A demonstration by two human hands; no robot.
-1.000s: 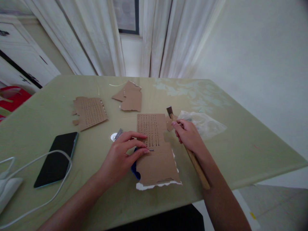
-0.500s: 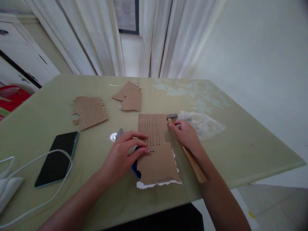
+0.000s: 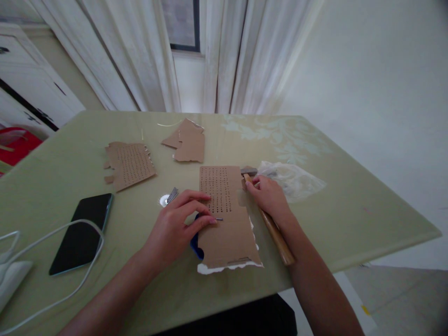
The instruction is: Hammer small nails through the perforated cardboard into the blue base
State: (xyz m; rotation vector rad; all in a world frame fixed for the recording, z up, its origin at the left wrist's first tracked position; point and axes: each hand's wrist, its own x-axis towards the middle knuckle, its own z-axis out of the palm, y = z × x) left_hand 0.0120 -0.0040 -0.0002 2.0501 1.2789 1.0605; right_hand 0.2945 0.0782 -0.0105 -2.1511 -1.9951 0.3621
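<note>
A piece of brown cardboard (image 3: 227, 238) with rows of small punched holes lies in front of me, its near edge torn and white. My left hand (image 3: 185, 212) rests over its left side, and thumb and fingertips pinch a nail (image 3: 219, 219) that points right, just below the lowest holes. A blue object (image 3: 196, 245) shows partly from under the cardboard's left edge. To the right, my right hand (image 3: 266, 192) is wrapped round a hammer (image 3: 275, 233), gripping the wooden handle close to the metal head. The handle slants back toward my forearm.
Several nails (image 3: 172, 194) lean on a small white disc (image 3: 163, 200). Another punched cardboard piece (image 3: 131, 165) and torn cardboard scraps (image 3: 191, 144) lie farther back. A clear plastic bag (image 3: 294, 182) sits right; a phone (image 3: 82, 233) and white cable (image 3: 87, 273) lie left.
The whole view has shifted very slightly. The hammer's head and handle have turned a little in my right hand; my left hand stays in place with the nail.
</note>
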